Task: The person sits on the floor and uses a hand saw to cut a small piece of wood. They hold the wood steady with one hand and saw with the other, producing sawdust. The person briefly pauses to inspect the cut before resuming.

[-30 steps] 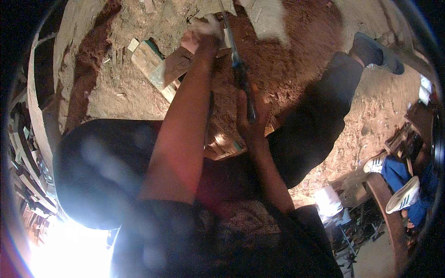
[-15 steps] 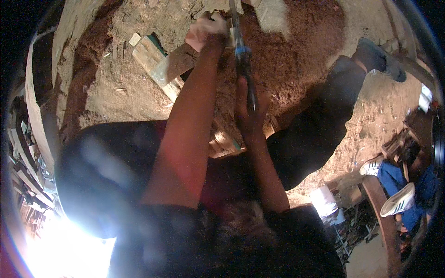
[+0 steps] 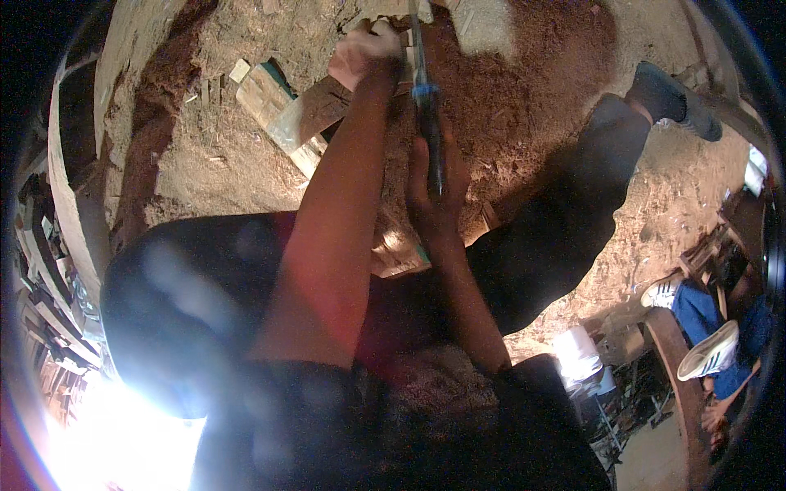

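Seated on a sawdust-strewn earthen floor [image 3: 188,172], I work a long dark-handled chisel with a blue collar [image 3: 426,123] against a pale, rough block of wood [image 3: 385,10] at the far reach of my arms. My right hand [image 3: 438,192] is clenched around the chisel's handle, which stands up out of my fist and runs away from me, its narrow blade meeting the block near the upper rim of the view. My left hand [image 3: 364,53] is closed on the block just beside the blade, holding it down; how much of the block it grips I cannot tell, since the rim cuts it off. A flat weathered plank with a green edge [image 3: 274,106] lies on the floor just left of my left forearm, and my outstretched dark-trousered leg with a grey shoe [image 3: 671,94] lies to the right.

The risk, as I judge it, is a slip: my left hand sits very near the cutting edge, and if the blade skates off the grain or the block shifts in loose sawdust, it could drive into my fingers.
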`<state>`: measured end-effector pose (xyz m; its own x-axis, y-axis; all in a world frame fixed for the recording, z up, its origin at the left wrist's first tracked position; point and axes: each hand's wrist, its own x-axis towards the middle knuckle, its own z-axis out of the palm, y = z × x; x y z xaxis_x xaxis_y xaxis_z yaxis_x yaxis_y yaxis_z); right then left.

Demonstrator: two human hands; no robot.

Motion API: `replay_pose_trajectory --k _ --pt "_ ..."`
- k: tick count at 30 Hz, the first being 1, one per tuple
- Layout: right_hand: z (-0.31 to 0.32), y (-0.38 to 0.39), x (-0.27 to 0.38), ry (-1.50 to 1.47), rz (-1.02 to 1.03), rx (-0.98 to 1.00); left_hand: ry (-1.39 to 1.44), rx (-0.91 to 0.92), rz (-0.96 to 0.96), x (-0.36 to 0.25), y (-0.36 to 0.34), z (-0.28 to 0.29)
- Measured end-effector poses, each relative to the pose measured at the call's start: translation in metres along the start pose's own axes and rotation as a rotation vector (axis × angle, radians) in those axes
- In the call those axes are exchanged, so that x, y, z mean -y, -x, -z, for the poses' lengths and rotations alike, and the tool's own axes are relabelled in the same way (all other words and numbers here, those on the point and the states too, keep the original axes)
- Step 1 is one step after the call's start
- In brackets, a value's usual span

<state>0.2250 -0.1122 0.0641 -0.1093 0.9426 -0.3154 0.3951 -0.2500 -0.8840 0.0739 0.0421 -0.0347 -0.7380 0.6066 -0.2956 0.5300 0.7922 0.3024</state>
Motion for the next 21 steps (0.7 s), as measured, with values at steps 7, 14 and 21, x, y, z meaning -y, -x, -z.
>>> replay_pose_trajectory --k 7,14,21 --pt "0.005 0.042 -0.044 -0.002 0.129 -0.071 0.077 -0.156 -0.158 0.016 -0.009 -0.027" --pt "0.01 0.025 -0.018 0.077 -0.003 -0.105 0.075 -0.174 -0.054 0.005 -0.004 -0.019" --pt "0.004 -0.001 0.003 0.009 -0.055 -0.044 0.038 -0.142 -0.052 0.01 -0.006 -0.014"
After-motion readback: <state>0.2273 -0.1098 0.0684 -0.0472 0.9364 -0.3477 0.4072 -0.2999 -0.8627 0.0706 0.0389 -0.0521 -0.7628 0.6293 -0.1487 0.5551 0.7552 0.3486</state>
